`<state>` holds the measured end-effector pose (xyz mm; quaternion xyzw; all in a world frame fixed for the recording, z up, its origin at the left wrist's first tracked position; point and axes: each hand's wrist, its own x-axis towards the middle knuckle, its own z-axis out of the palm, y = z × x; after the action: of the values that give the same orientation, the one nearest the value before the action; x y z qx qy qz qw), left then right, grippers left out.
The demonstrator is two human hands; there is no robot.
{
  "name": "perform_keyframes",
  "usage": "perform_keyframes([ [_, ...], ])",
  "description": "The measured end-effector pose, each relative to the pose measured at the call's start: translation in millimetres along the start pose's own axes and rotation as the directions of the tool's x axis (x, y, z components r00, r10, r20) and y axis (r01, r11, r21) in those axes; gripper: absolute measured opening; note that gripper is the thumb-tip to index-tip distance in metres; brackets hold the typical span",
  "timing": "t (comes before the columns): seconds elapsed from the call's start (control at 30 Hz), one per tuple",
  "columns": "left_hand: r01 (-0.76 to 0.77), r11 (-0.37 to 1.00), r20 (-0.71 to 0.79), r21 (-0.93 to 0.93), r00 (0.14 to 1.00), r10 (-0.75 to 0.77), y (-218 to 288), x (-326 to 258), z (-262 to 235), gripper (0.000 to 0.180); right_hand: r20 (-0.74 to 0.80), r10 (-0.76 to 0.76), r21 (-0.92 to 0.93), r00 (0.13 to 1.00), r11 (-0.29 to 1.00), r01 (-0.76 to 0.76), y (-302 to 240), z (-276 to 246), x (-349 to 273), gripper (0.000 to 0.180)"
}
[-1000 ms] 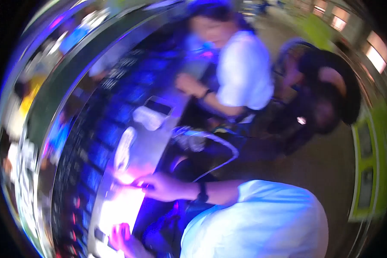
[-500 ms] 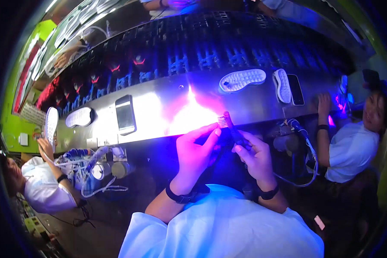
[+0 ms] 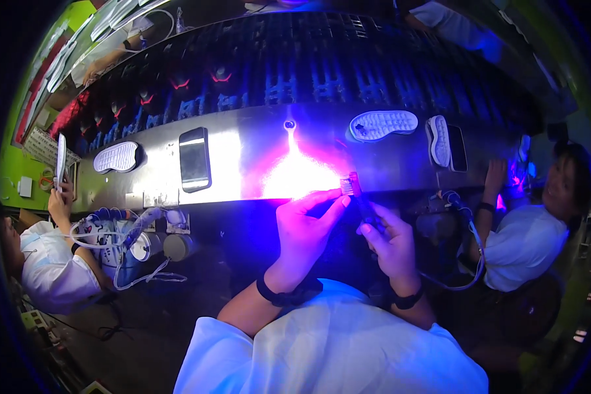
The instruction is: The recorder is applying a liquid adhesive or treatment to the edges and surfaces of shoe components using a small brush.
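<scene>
My right hand [image 3: 389, 238] grips the dark handle of a small brush [image 3: 357, 197], which looks like a toothbrush. Its head points up and away from me, with pale bristles facing left. Thumb and index finger of my left hand [image 3: 305, 226] are closed at those bristles, touching or nearly touching them. The other left fingers curl underneath and are partly hidden. Both hands hang over the near edge of a metal bench [image 3: 236, 128], beside a glaring white and violet patch of light. Straight ahead, a white shoe sole [image 3: 383, 125] with a small dark patch rests on the bench.
A phone [image 3: 195, 161] and another sole [image 3: 116, 157] lie left; a sole [image 3: 439, 141] and phone [image 3: 457, 148] lie right. Beyond runs a dark ribbed conveyor-like strip [image 3: 243, 65]. People sit on both sides, near tubes [image 3: 128, 253]; the left one holds a sole [image 3: 61, 161].
The whole view has shifted a little. My hands keep the same hold on the brush. The person on the left has turned their sole nearly edge-on, with both hands now at it.
</scene>
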<state>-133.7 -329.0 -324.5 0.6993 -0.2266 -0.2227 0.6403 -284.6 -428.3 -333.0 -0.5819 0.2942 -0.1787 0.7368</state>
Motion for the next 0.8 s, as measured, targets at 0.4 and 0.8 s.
perform_keyframes([
  [0.4,0.309,0.912,0.187,-0.271,0.946,-0.265,-0.8,1.3,-14.4,0.027,0.068,0.079,0.118,0.995,0.989,-0.086,-2.0,2.0,0.2,0.049],
  [0.8,0.091,0.994,0.276,0.057,0.955,-0.104,-36.7,76.4,-3.5,0.024,-0.190,-0.059,-0.305,0.980,0.952,-0.002,-26.0,-86.1,86.3,0.050],
])
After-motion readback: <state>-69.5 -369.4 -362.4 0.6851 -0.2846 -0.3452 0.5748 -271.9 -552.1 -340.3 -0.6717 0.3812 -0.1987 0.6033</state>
